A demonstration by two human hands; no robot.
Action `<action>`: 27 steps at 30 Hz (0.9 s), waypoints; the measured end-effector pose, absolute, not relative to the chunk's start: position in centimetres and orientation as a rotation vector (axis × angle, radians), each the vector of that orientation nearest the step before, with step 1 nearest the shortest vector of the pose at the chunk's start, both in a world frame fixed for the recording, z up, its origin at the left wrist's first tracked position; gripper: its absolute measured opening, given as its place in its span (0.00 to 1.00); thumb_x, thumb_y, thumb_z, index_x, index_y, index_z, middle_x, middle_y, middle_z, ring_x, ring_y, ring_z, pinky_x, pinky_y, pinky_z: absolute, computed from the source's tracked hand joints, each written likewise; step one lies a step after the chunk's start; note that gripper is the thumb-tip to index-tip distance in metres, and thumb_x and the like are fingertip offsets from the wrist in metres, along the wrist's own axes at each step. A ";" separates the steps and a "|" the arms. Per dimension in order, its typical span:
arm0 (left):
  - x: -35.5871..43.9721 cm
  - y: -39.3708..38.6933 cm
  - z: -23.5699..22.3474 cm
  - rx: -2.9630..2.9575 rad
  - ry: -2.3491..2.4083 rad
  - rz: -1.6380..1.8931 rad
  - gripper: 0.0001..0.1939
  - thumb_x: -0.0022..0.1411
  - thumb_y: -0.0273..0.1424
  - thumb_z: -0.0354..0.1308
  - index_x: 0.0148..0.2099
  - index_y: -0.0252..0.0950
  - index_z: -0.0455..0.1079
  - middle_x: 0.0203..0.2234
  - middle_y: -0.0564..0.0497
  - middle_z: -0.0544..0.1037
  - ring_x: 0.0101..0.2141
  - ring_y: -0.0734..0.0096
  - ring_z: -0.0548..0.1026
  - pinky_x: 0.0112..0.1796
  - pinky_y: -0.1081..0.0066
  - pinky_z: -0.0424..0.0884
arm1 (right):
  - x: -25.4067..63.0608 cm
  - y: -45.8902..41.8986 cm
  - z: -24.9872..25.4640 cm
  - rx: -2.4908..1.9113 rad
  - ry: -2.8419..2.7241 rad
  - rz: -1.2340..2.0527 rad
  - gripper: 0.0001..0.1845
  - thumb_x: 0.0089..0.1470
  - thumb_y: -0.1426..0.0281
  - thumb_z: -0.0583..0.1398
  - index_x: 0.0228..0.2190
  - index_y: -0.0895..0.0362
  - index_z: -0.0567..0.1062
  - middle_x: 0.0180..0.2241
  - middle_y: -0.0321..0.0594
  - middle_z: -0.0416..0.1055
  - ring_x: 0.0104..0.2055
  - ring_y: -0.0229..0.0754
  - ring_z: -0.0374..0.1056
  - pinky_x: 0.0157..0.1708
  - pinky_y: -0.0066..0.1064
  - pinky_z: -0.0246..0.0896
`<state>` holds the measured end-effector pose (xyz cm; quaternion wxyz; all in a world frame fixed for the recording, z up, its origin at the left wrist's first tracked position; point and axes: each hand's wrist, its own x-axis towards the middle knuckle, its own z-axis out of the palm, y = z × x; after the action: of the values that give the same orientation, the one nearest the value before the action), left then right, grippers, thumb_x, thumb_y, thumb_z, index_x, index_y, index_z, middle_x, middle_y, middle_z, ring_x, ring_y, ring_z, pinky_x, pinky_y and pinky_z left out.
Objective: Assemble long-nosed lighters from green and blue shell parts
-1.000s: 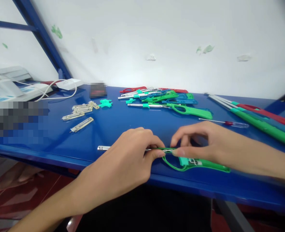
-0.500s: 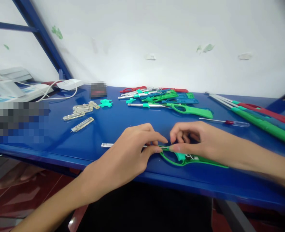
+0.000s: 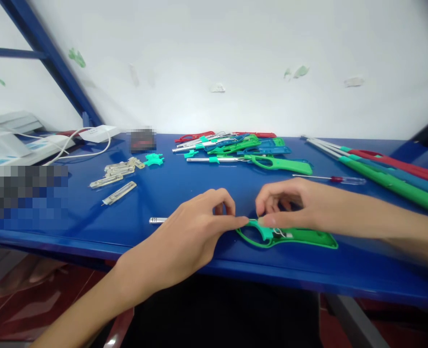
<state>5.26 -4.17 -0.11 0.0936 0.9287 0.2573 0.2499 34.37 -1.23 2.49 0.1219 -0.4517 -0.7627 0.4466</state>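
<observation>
Blue bench [image 3: 163, 188] is the biggest thing, w/ the work near its front edge. L hand [image 3: 192, 229] comes in from the near L, R hand [image 3: 304, 205] from the R; they're apart, a small gap btwn thumb tips. L thumb is at the casing's neck, R thumb on its upper edge; can't tell if either grip is closed, as the undersides are hidden. Open-sided green casing [image 3: 317, 238] lies below/btwn the hands, long axis approx. L–R along the bench edge, handle end to the R & angled slightly toward the person. R hand is nearer the handle, on its far side. Metal tube [image 3: 157, 221] runs under L hand, tip out to the L. Teal trigger piece [image 3: 267, 233] sits just below R thumb, i.e. nearer R than L. Thin wires [image 3: 279, 233] are immed. R of it.
</observation>
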 end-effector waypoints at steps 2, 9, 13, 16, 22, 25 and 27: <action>5.2 -4.1 0.1 2.793 0.762 0.719 0.28 0.76 0.12 0.50 0.60 0.39 0.86 0.48 0.45 0.81 0.42 0.68 0.79 0.40 0.73 0.75 | 34.2 -1.2 2.5 -1.326 -2.231 1.289 0.19 0.55 0.47 0.77 0.36 0.47 0.85 0.29 0.33 0.75 0.29 0.41 0.63 0.28 0.34 0.54; 5.4 -3.9 0.4 2.852 0.729 0.671 0.28 0.76 0.12 0.51 0.62 0.38 0.86 0.49 0.44 0.82 0.44 0.67 0.80 0.43 0.71 0.78 | 33.5 -1.1 2.7 -1.347 -2.250 1.277 0.23 0.53 0.44 0.77 0.32 0.49 0.84 0.26 0.33 0.73 0.27 0.40 0.60 0.26 0.33 0.53; 5.5 -4.0 0.1 2.792 0.781 0.696 0.28 0.76 0.12 0.52 0.61 0.39 0.87 0.48 0.45 0.81 0.43 0.67 0.80 0.41 0.71 0.75 | 33.4 -1.1 2.9 -1.360 -2.248 1.276 0.24 0.52 0.43 0.77 0.32 0.49 0.84 0.26 0.34 0.74 0.27 0.40 0.61 0.26 0.33 0.54; 5.6 -3.9 -0.1 2.706 0.820 0.758 0.23 0.79 0.15 0.56 0.61 0.39 0.87 0.44 0.48 0.81 0.41 0.68 0.80 0.39 0.72 0.74 | 33.4 -1.1 2.9 -1.367 -2.236 1.276 0.24 0.53 0.43 0.77 0.32 0.50 0.84 0.27 0.34 0.74 0.28 0.40 0.61 0.26 0.33 0.55; 4.6 -4.2 0.7 2.563 0.909 0.815 0.16 0.83 0.22 0.59 0.62 0.38 0.85 0.46 0.50 0.86 0.45 0.68 0.84 0.47 0.71 0.76 | 33.6 -1.2 2.7 -1.349 -2.217 1.287 0.22 0.52 0.46 0.78 0.33 0.49 0.83 0.25 0.32 0.70 0.27 0.40 0.59 0.26 0.33 0.52; 3.9 -4.8 1.1 2.608 0.947 0.760 0.14 0.82 0.23 0.62 0.59 0.40 0.86 0.50 0.49 0.87 0.47 0.66 0.86 0.50 0.70 0.77 | 33.7 -1.2 2.5 -1.345 -2.216 1.283 0.21 0.53 0.47 0.78 0.33 0.49 0.83 0.25 0.32 0.69 0.27 0.40 0.58 0.26 0.33 0.51; 3.6 -5.1 1.1 2.687 0.969 0.718 0.14 0.81 0.23 0.62 0.59 0.40 0.86 0.50 0.49 0.87 0.47 0.63 0.86 0.50 0.67 0.78 | 33.6 -1.2 2.4 -1.346 -2.212 1.281 0.21 0.53 0.48 0.78 0.33 0.49 0.83 0.25 0.32 0.69 0.27 0.40 0.58 0.26 0.34 0.51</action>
<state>3.57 -5.08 1.07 0.0980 0.9079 0.3274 0.2427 33.65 -1.21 2.43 0.1260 -0.4621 -0.7596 0.4399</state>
